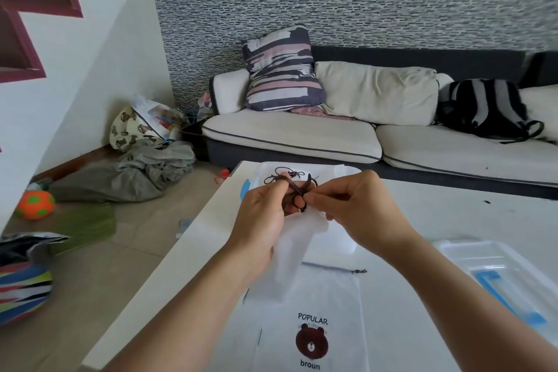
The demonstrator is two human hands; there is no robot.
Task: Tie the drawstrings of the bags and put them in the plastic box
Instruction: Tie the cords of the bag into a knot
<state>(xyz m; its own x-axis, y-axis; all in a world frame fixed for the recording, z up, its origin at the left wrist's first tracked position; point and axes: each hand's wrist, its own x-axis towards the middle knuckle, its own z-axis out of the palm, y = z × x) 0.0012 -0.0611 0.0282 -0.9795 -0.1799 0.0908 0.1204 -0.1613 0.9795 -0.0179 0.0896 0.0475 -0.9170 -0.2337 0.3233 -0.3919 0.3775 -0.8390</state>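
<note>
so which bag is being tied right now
The plain white bag held up in both hands; the bear-print bag lies flat on the table, untouched.

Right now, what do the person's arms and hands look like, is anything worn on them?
Both forearms are bare to the frame's lower edge, with no sleeves showing. The left hand and right hand wear no gloves, and no watch, bracelet or ring is visible. No markings show.

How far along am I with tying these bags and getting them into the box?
Nothing looks packed yet, though the plastic box behind your hands is mostly hidden. In hand: your left hand and right hand are working the dark drawstring of a white bag. Left to do: the bear-print bag lies flat on the table, and both must go in.
</note>
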